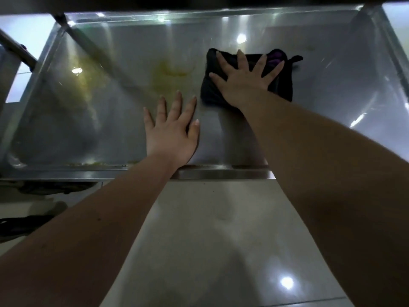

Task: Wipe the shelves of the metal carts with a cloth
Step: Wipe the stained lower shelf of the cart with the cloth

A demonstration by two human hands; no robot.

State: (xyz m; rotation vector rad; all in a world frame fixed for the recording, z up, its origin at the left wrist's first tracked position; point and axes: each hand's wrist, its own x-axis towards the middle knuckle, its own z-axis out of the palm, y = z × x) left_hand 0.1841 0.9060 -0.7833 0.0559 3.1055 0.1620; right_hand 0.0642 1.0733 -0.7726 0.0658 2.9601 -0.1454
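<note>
Pressing hand: our right hand [245, 83] lies flat on the black cloth [210, 91], fingers straight and spread, gripping nothing.
Cloth: folded, lying on the right half of the steel cart shelf [332, 89]; a purple patch [275, 58] shows at its far edge.
Idle hand: we rest our left hand [171, 131] palm down on bare shelf just left of the cloth, fingers straight, holding nothing.
Stain: yellowish smear [168, 74] on the shelf beyond our left hand, near the cloth.
Rim: both our forearms cross the front rim [221, 173].
Floor: pale glossy tiles [210, 240] below.
</note>
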